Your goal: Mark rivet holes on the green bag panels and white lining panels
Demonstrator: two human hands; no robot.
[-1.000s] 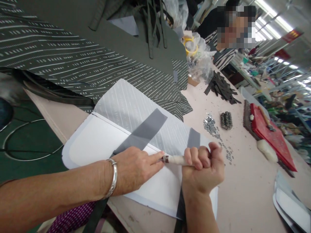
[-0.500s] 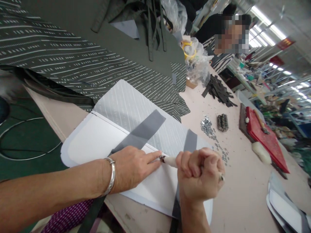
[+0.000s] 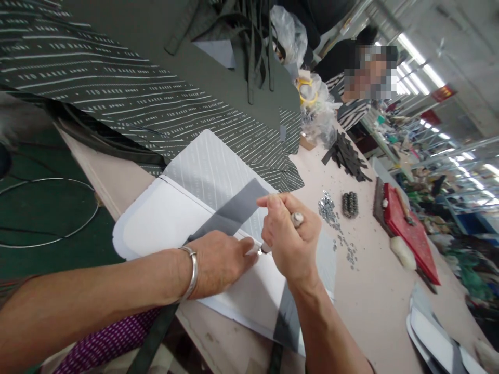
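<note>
1. The left hand, with a metal bangle at the wrist, lies palm down on the white panel near the tabletop's near edge. Its fingers are stretched flat and close together and hold nothing.
2. A grey strap runs slantwise across the panel and passes under the left hand.
3. The hand tool stands tilted. Its lower end meets the panel just beside the left fingertips, and its rounded butt pokes out above the right hand.
4. The right hand is closed in a fist around the tool's handle, with the fingers wrapped tight and the thumb on top.
5. Patterned dark fabric covers the tabletop's far left part.
6. Well apart to the right lie small metal pieces, a dark ringed stack and a red pad toward the right edge.
</note>
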